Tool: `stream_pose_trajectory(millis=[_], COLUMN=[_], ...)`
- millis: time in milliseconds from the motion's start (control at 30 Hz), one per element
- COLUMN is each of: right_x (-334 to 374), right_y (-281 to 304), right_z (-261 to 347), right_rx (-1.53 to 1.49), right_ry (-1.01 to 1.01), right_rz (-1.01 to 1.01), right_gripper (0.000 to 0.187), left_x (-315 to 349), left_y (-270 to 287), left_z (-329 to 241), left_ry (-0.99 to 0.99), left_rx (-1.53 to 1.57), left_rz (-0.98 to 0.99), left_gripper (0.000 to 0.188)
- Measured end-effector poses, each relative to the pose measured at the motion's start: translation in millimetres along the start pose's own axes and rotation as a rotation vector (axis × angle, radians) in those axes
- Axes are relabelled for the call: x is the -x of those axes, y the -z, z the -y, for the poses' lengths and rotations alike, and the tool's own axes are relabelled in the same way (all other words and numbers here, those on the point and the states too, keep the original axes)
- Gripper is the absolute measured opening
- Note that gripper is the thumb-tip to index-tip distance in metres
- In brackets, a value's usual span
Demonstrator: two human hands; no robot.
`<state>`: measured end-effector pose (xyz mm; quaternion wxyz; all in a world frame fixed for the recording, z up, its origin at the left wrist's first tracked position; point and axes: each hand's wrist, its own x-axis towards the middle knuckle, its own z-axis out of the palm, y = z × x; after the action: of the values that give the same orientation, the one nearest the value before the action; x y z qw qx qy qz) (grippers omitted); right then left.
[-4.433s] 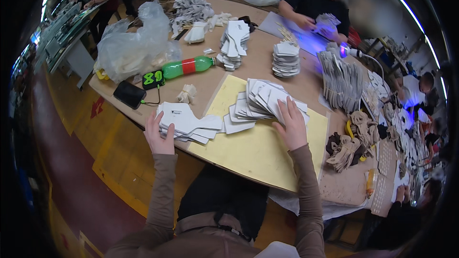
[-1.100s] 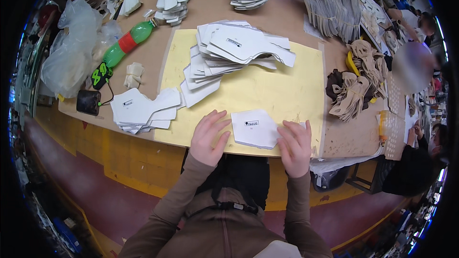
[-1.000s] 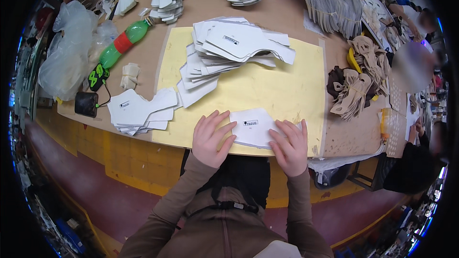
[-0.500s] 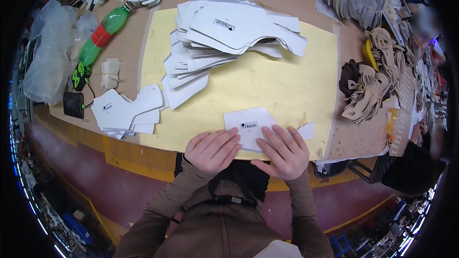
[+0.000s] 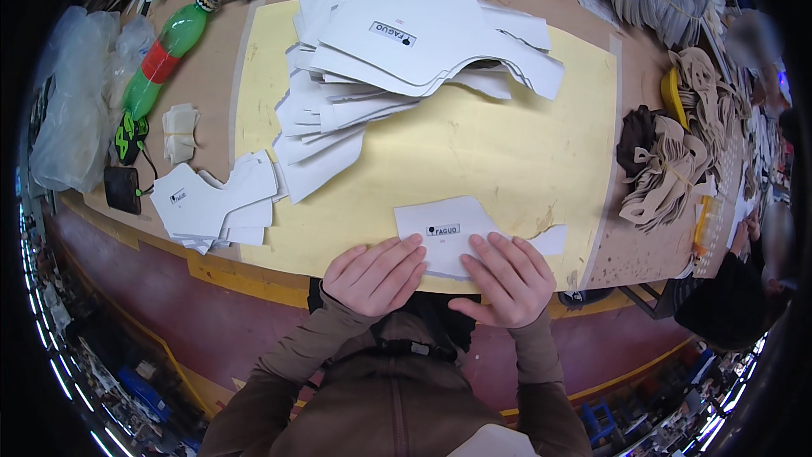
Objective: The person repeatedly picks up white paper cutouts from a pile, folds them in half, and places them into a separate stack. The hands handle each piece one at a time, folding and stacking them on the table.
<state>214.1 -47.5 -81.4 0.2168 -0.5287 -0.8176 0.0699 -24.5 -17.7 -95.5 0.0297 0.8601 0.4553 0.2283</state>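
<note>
A white cut piece (image 5: 441, 223) with a small printed label and a grey strip along its near edge lies at the front of the yellow sheet (image 5: 491, 152). My left hand (image 5: 376, 275) rests on its left side, fingers stretched out flat. On its right side lies my right hand (image 5: 507, 281), fingers also extended and the thumb spread apart. The piece's narrow right end shows beyond the right fingers; part of it is hidden under them. Farther back is a large fanned pile of similar white pieces (image 5: 381, 34), and a smaller pile (image 5: 190, 203) lies at the left.
At the left are a green bottle (image 5: 182, 30) with a red band, clear plastic bags (image 5: 72, 110), a dark phone-like device (image 5: 123, 189) and a small banded bundle (image 5: 179, 133). Beige cut parts (image 5: 668, 173) lie at the right beside a person's hands (image 5: 746, 230).
The whole view has shifted slightly, so the table's things sit a little differently in the picture. Both hands stay flat on the same white piece.
</note>
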Motion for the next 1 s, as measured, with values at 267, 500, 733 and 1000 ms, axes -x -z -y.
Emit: stream_pose_trajectory(millis=[267,500,733,1000], right_x=[-8,-7,9,5], right_y=[-1,-1,3,-18], right_z=[6,5,27,24], right_rx=[0.139,0.028,0.027,0.091], right_ry=[-0.146,-0.167,-0.210,-0.103], right_rz=[-0.031,-0.063,-0.050,-0.141], right_gripper=[0.054,0.063,0.050,0.048], left_x=[-6,-18,-8,2], left_y=[-2,6,7,3], left_z=[-4,-8,2,-10], left_ry=[0.096,0.198,0.075,0.079], left_rx=[0.015,0.105,0.193,0.183], left_rz=[-0.042,0.092,0.039,0.146], left_gripper=[0.026,0.032,0.040,0.050])
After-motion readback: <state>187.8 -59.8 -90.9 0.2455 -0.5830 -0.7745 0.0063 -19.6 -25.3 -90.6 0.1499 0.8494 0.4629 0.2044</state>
